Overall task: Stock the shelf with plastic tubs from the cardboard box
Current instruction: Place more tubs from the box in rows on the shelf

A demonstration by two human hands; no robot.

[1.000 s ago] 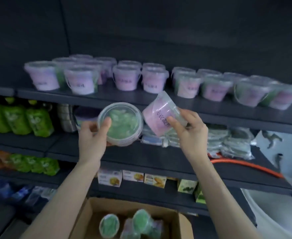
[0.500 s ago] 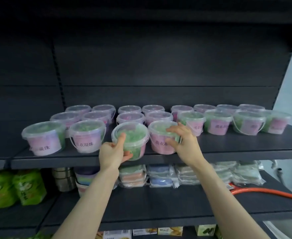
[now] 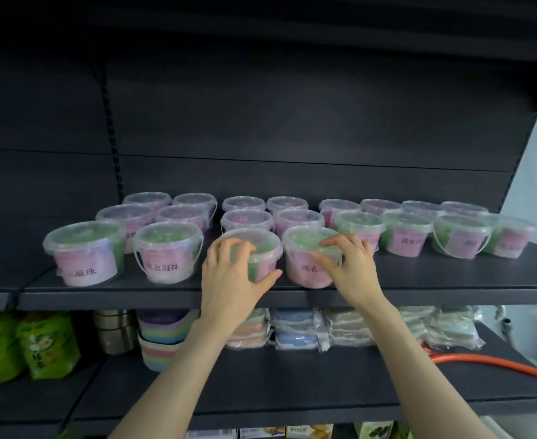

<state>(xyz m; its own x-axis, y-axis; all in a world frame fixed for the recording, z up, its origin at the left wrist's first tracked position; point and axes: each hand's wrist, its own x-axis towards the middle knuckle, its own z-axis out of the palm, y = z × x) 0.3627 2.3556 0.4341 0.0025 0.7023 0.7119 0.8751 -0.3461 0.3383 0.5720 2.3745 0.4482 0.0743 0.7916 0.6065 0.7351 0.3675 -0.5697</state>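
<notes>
Two clear plastic tubs with pink labels and green contents stand upright at the front edge of the dark upper shelf (image 3: pixel 451 282). My left hand (image 3: pixel 232 277) grips the left tub (image 3: pixel 262 251), fingers over its lid and thumb round its side. My right hand (image 3: pixel 348 267) holds the right tub (image 3: pixel 305 261), fingers curled over its lid and right side. Several more tubs (image 3: pixel 165 248) fill the shelf in rows on both sides and behind. The cardboard box is out of view.
The shelf below carries green pouches (image 3: pixel 23 343), a metal tin (image 3: pixel 115 331), stacked pastel bowls (image 3: pixel 162 337), wrapped packs (image 3: pixel 349 324) and an orange hose (image 3: pixel 489 362). Small boxes (image 3: pixel 308 432) sit on a lower shelf. A dark back panel rises behind the tubs.
Both hands lifted the two tubs from chest height up to the upper shelf and set them upright at its front edge. My view rose, and the cardboard box dropped out of sight.
</notes>
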